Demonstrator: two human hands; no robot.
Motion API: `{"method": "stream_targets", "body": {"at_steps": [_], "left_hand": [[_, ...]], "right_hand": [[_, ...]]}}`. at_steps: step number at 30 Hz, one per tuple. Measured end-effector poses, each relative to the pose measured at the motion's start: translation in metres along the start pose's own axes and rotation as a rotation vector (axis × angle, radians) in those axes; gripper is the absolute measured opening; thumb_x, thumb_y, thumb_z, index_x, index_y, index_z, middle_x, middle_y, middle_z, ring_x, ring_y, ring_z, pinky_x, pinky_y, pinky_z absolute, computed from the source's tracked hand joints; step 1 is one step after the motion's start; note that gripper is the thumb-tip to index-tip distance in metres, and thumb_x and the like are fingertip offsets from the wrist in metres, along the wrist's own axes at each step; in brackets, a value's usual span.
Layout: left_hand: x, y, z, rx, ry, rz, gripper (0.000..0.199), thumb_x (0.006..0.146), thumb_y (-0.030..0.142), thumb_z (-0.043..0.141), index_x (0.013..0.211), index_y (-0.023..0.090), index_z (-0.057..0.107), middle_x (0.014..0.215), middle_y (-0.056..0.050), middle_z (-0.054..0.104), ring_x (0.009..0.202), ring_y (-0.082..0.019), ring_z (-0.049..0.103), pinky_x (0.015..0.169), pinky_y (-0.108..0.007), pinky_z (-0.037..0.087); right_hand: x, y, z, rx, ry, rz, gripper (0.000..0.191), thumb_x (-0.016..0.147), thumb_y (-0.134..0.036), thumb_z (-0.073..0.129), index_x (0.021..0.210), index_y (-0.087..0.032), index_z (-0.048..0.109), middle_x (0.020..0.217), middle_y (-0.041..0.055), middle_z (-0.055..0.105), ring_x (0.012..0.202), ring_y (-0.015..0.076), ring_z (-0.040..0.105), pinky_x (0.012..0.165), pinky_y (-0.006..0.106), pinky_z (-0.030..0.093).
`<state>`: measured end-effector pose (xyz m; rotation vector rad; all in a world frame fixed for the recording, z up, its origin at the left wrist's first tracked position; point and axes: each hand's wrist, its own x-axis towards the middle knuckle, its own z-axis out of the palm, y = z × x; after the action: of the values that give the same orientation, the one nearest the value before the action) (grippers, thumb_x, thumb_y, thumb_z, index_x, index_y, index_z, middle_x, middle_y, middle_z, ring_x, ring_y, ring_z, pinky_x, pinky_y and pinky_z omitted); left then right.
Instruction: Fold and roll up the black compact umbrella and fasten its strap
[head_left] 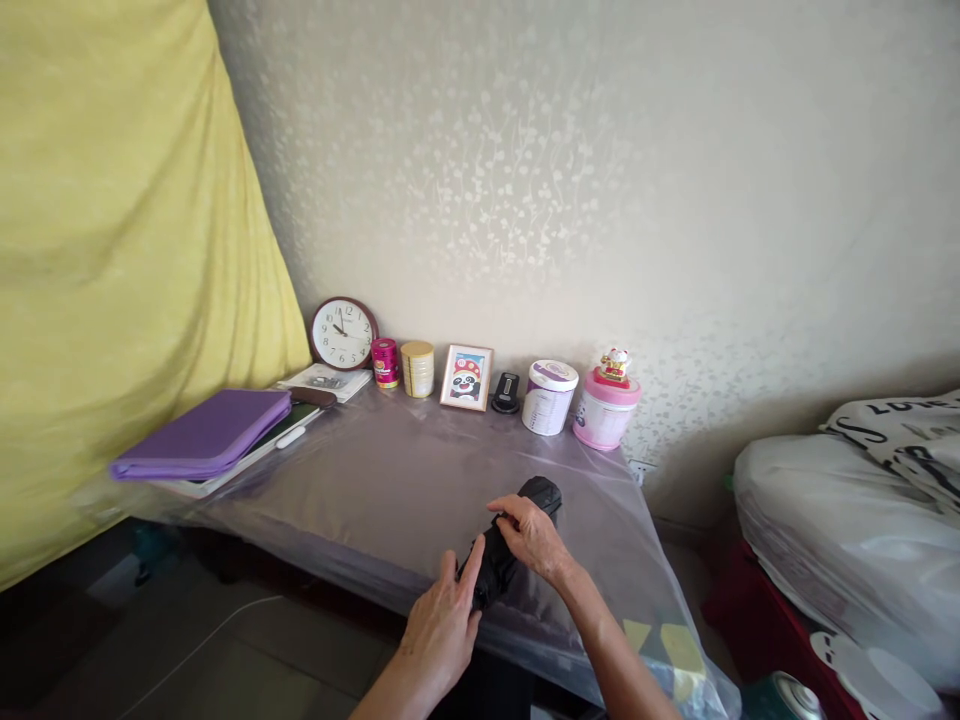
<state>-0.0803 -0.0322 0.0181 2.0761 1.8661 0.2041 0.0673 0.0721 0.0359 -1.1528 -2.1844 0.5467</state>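
A black folded umbrella (495,570) lies slantwise at the front edge of the plastic-covered table (375,480), its far end pointing up and to the right. My left hand (442,620) grips the near end, with the index finger stretched along its side and the other fingers partly hidden. Farther up the umbrella, my right hand (531,535) curls over the top with bent fingers pressed on the dark fabric. What sits under the right palm is hidden.
Along the wall stand a clock (344,333), a pink tin (385,364), a yellow-lidded jar (418,369), a framed panda picture (466,377), a black stand (506,392), a white tub (550,398) and a pink tub (606,410) topped by a cat figurine (614,366). A purple folder (206,432) lies left.
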Motion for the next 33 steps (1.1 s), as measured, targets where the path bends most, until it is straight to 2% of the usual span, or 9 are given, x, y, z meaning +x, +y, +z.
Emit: {"method": "stream_targets", "body": {"at_steps": [5,9,13,18,22,26,29,31,33], "left_hand": [[0.002,0.003,0.003,0.05,-0.016,-0.006,0.082,0.081,0.011,0.047,0.14,0.035,-0.005,0.133,-0.016,0.035,0.095,-0.021,0.061,0.077,-0.029,0.045],[0.003,0.003,0.003,0.079,-0.033,-0.008,0.078,0.083,0.01,0.042,0.141,0.032,-0.005,0.12,-0.013,0.048,0.09,-0.022,0.062,0.074,-0.03,0.045],[0.003,0.003,0.001,0.071,-0.051,0.003,0.074,0.085,0.013,0.04,0.141,0.03,-0.006,0.105,-0.008,0.056,0.087,-0.022,0.061,0.072,-0.03,0.044],[0.004,0.001,0.001,0.032,-0.063,-0.008,0.075,0.084,0.015,0.041,0.141,0.031,-0.006,0.103,-0.008,0.058,0.086,-0.021,0.061,0.071,-0.029,0.043],[0.007,-0.007,-0.004,-0.206,-0.049,0.004,0.074,0.081,0.018,0.046,0.141,0.031,0.005,0.094,-0.005,0.061,0.084,-0.02,0.06,0.073,-0.029,0.043],[0.012,-0.019,-0.01,-0.8,-0.239,-0.124,0.069,0.08,0.028,0.043,0.14,0.033,0.008,0.066,0.004,0.055,0.049,-0.013,0.053,0.048,-0.024,0.041],[0.019,-0.031,-0.009,-1.127,-0.307,-0.147,0.073,0.077,0.036,0.046,0.139,0.027,0.009,0.058,0.007,0.05,0.044,-0.013,0.05,0.043,-0.023,0.04],[0.022,-0.038,-0.01,-1.151,-0.275,-0.195,0.073,0.08,0.042,0.042,0.14,0.023,0.004,0.059,0.005,0.052,0.049,-0.015,0.054,0.046,-0.024,0.042],[0.022,-0.043,-0.013,-0.974,-0.163,-0.232,0.071,0.084,0.043,0.035,0.14,0.021,-0.002,0.069,0.001,0.058,0.058,-0.016,0.058,0.053,-0.026,0.044]], "right_hand": [[0.003,0.005,0.003,0.047,0.01,0.034,0.033,0.07,-0.009,0.046,0.092,-0.02,0.067,0.084,0.0036,0.066,0.076,0.0155,0.058,0.073,0.028,0.045],[-0.002,0.008,-0.001,0.293,0.062,0.101,0.025,0.071,-0.015,0.047,0.085,-0.02,0.068,0.078,0.0023,0.063,0.072,0.0145,0.057,0.068,0.027,0.044],[-0.021,0.01,-0.019,0.527,0.081,0.21,0.018,0.072,-0.024,0.053,0.083,-0.02,0.067,0.078,0.0012,0.063,0.074,0.0146,0.057,0.07,0.026,0.044],[-0.056,0.038,-0.05,0.532,0.209,0.352,0.024,0.069,-0.034,0.058,0.085,-0.02,0.068,0.08,0.0027,0.064,0.069,0.0149,0.055,0.066,0.027,0.045],[-0.079,0.069,-0.061,0.559,0.404,0.504,0.033,0.063,-0.041,0.061,0.084,-0.017,0.068,0.074,0.0037,0.064,0.058,0.0138,0.053,0.058,0.028,0.047],[-0.093,0.087,-0.06,0.554,0.492,0.537,0.037,0.062,-0.045,0.061,0.083,-0.016,0.068,0.072,0.0047,0.065,0.056,0.0144,0.054,0.056,0.028,0.047],[-0.098,0.091,-0.056,0.512,0.502,0.537,0.037,0.064,-0.046,0.06,0.084,-0.016,0.068,0.073,0.005,0.066,0.057,0.015,0.055,0.057,0.027,0.048],[-0.099,0.092,-0.053,0.487,0.486,0.53,0.036,0.066,-0.045,0.058,0.084,-0.016,0.068,0.074,0.0048,0.066,0.057,0.0155,0.056,0.057,0.027,0.048],[-0.1,0.093,-0.052,0.468,0.466,0.526,0.036,0.068,-0.046,0.056,0.085,-0.017,0.068,0.074,0.0048,0.066,0.059,0.016,0.057,0.059,0.027,0.048]]}}
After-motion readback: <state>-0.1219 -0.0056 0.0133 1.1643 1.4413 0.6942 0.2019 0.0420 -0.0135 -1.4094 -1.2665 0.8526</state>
